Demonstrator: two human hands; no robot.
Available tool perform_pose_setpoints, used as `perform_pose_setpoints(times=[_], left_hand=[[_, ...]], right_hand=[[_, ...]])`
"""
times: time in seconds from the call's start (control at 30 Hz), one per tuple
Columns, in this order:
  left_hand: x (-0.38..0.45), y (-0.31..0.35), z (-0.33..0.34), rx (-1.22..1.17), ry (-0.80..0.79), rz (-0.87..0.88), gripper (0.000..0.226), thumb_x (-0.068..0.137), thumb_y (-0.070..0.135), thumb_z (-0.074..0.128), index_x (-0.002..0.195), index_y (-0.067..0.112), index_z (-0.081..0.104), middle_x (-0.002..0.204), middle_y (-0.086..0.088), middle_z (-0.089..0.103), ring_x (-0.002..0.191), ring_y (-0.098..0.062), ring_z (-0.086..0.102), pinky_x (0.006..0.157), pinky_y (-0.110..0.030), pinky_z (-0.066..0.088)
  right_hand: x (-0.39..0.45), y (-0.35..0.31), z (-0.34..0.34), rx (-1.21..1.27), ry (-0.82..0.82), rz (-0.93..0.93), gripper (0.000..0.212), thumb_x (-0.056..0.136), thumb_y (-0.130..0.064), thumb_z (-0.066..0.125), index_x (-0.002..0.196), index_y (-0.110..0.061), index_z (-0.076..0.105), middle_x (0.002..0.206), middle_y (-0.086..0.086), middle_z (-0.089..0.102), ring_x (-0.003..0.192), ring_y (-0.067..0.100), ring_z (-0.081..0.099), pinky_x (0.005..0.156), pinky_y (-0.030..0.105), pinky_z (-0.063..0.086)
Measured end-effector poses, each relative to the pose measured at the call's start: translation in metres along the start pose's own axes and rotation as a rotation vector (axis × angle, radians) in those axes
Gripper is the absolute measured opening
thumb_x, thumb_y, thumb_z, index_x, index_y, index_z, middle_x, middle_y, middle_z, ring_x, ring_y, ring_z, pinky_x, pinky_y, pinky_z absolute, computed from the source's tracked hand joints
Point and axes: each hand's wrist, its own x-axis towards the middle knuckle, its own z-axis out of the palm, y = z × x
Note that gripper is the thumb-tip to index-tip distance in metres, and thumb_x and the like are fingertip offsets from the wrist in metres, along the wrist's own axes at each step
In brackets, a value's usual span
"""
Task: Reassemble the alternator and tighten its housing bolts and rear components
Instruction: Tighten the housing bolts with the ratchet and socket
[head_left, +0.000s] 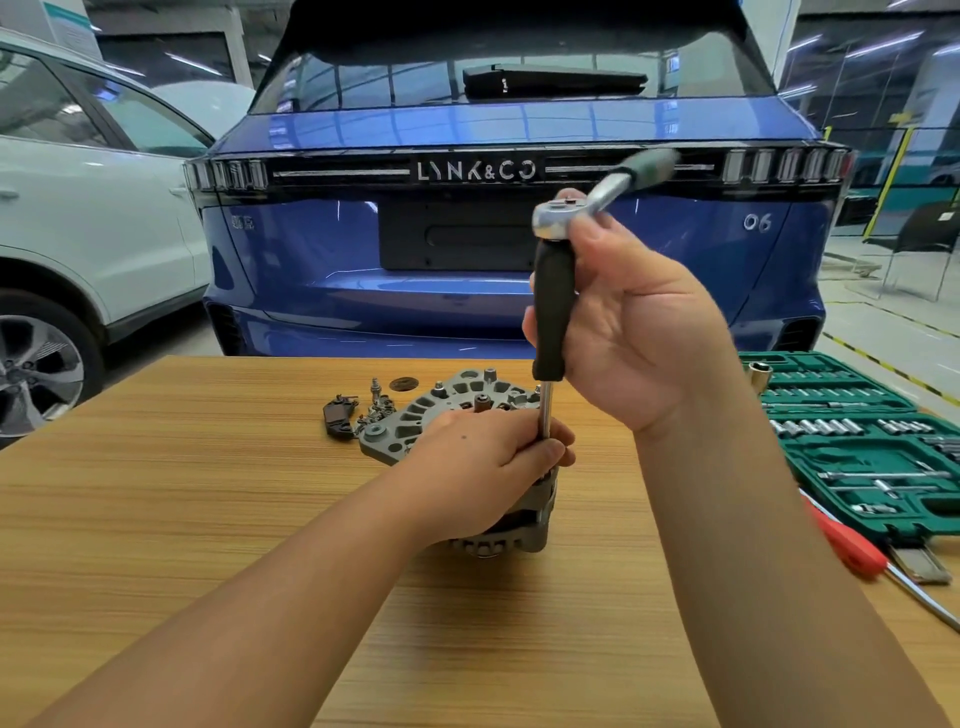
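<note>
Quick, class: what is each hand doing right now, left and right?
Left hand: closed, pinching the metal shaft just above the alternator.
Right hand: closed, its grip round the black handle under the ratchet.

"LYNK&CO", "06" on blue car (322, 244) tailgate

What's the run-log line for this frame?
step: tightening housing bolt | left hand: holds driver shaft on alternator | right hand: grips driver handle, ratchet on top | loose parts: on table
</note>
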Motion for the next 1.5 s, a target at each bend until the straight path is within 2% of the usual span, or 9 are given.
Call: perform_pose_setpoints(times=[0.13, 0.23, 0.4, 0.53, 0.73, 0.87, 1.17, 1.27, 1.5], left_hand=[[0.003, 0.004, 0.005, 0.018, 0.026, -0.021, 0.027, 0.107, 0.045, 0.039, 0.127, 0.044, 0.057, 0.1, 0.033, 0.063, 0.115, 0.007, 0.058, 0.116, -0.045, 0.035], [0.003, 0.008, 0.006, 0.034, 0.022, -0.033, 0.029, 0.107, 0.045, 0.038, 0.13, 0.042, 0.056, 0.106, 0.031, 0.064, 0.116, 0.004, 0.057, 0.116, -0.047, 0.034], [0.001, 0.005, 0.002, 0.005, 0.007, -0.05, 0.027, 0.106, 0.046, 0.04, 0.127, 0.046, 0.058, 0.108, 0.032, 0.068, 0.109, 0.014, 0.056, 0.113, -0.039, 0.039], [0.002, 0.003, 0.001, 0.014, -0.014, -0.055, 0.026, 0.106, 0.047, 0.041, 0.126, 0.047, 0.058, 0.11, 0.034, 0.068, 0.103, 0.024, 0.051, 0.107, -0.028, 0.04], [0.001, 0.006, 0.0, 0.043, -0.035, -0.037, 0.026, 0.106, 0.046, 0.04, 0.125, 0.046, 0.058, 0.1, 0.039, 0.064, 0.099, 0.023, 0.052, 0.101, -0.028, 0.042], [-0.001, 0.012, -0.003, 0.084, -0.044, -0.037, 0.026, 0.108, 0.042, 0.04, 0.085, 0.048, 0.048, 0.069, 0.053, 0.049, 0.069, 0.03, 0.046, 0.069, -0.021, 0.032], [-0.001, 0.007, -0.004, 0.066, -0.062, -0.014, 0.02, 0.107, 0.043, 0.04, 0.097, 0.049, 0.057, 0.076, 0.049, 0.057, 0.076, 0.031, 0.048, 0.077, -0.02, 0.038], [-0.001, 0.006, -0.001, 0.062, -0.016, 0.001, 0.028, 0.106, 0.046, 0.04, 0.126, 0.045, 0.06, 0.11, 0.035, 0.067, 0.103, 0.02, 0.055, 0.103, -0.026, 0.041], [0.0, -0.001, -0.004, 0.012, -0.059, -0.006, 0.025, 0.106, 0.044, 0.043, 0.123, 0.046, 0.061, 0.113, 0.033, 0.068, 0.106, 0.024, 0.051, 0.101, -0.02, 0.041]], right_hand=[[0.0, 0.011, 0.0, -0.173, -0.009, -0.305, 0.026, 0.092, -0.005, 0.061, 0.104, -0.027, 0.056, 0.108, 0.001, 0.07, 0.092, 0.02, 0.067, 0.078, 0.036, 0.055], [0.0, 0.015, -0.003, -0.462, 0.014, -0.496, 0.031, 0.099, -0.006, 0.053, 0.12, -0.028, 0.056, 0.114, 0.007, 0.068, 0.086, 0.021, 0.067, 0.078, 0.038, 0.056], [0.006, 0.011, 0.0, -0.187, -0.121, -0.202, 0.034, 0.082, -0.034, 0.062, 0.115, -0.03, 0.069, 0.103, 0.009, 0.069, 0.076, 0.024, 0.061, 0.073, 0.039, 0.051], [0.003, 0.011, -0.005, -0.169, -0.183, -0.152, 0.036, 0.098, -0.045, 0.052, 0.129, -0.028, 0.058, 0.106, 0.006, 0.067, 0.081, 0.022, 0.062, 0.076, 0.037, 0.05], [0.0, 0.011, 0.006, -0.339, 0.19, -0.324, 0.034, 0.088, -0.033, 0.071, 0.116, -0.022, 0.055, 0.085, -0.004, 0.066, 0.075, 0.012, 0.061, 0.065, 0.026, 0.051], [-0.002, 0.024, 0.018, -0.584, 0.355, -0.524, 0.031, 0.089, -0.028, 0.077, 0.108, -0.025, 0.052, 0.09, -0.003, 0.062, 0.074, 0.004, 0.059, 0.067, 0.02, 0.05], [0.002, 0.017, 0.02, -0.514, 0.216, -0.445, 0.015, 0.095, -0.017, 0.069, 0.109, -0.018, 0.064, 0.078, 0.0, 0.064, 0.066, 0.012, 0.06, 0.061, 0.025, 0.052], [0.003, 0.004, 0.015, -0.295, 0.03, -0.246, 0.018, 0.096, -0.024, 0.058, 0.109, -0.015, 0.067, 0.079, 0.005, 0.067, 0.069, 0.016, 0.063, 0.063, 0.028, 0.053], [0.008, -0.009, 0.001, -0.042, -0.173, 0.133, 0.038, 0.089, -0.037, 0.047, 0.118, -0.015, 0.057, 0.093, 0.007, 0.073, 0.067, 0.013, 0.059, 0.071, 0.031, 0.039]])
